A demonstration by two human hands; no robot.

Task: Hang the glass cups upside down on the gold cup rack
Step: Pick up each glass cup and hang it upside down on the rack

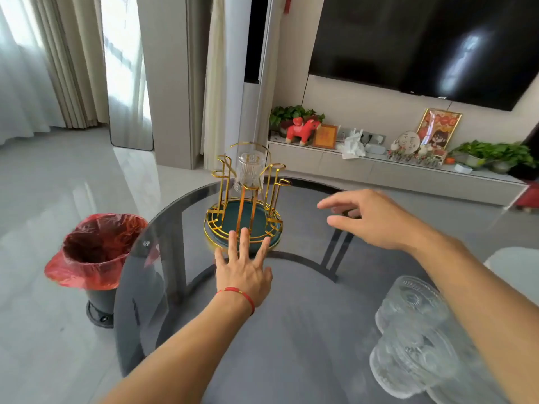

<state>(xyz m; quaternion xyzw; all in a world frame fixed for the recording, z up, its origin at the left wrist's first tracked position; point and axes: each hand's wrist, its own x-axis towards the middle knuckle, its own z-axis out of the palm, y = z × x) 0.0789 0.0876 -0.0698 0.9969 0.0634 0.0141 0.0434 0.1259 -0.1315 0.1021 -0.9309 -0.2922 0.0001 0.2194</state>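
The gold cup rack (243,199) stands on a dark green round tray near the far side of the round glass table (291,330). One ribbed glass cup (248,172) hangs upside down on a far prong. My left hand (243,263) is open, fingers spread, its fingertips touching the tray's near rim. My right hand (367,217) hovers open to the right of the rack, holding nothing. Several ribbed glass cups (420,342) stand blurred at the table's near right, partly under my right forearm.
A bin with a red bag (96,252) stands on the floor left of the table. Behind the table runs a low TV cabinet (379,170) with plants, a red toy and frames. A black TV hangs above it.
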